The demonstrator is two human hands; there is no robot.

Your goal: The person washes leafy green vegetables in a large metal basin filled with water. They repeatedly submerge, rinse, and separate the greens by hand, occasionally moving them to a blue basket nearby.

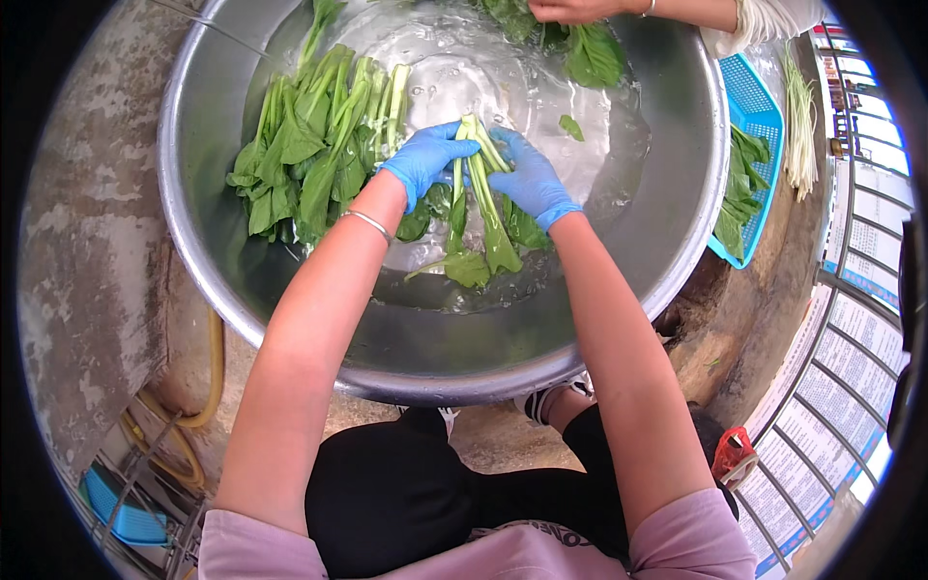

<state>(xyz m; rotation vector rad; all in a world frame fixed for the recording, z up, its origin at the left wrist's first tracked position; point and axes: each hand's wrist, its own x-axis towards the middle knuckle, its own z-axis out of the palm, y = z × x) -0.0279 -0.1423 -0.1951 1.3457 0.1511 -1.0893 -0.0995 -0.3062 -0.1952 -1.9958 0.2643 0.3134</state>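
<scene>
Both my hands wear blue gloves and hold a leafy green vegetable over the water in a large round metal basin. My left hand grips the pale stems near their cut ends, its thumb across them. My right hand has its fingers around the stems from the other side, partly hidden. The leaves hang towards me into the water. A pile of the same greens lies in the water at the left, stems pointing away from me. A loose leaf piece floats to the right.
Across the basin, another person's hand holds greens. Right of the basin, a blue plastic basket holds leaves, beside long thin pale stalks. Metal bars stand at the far right. A yellow hose lies at the lower left.
</scene>
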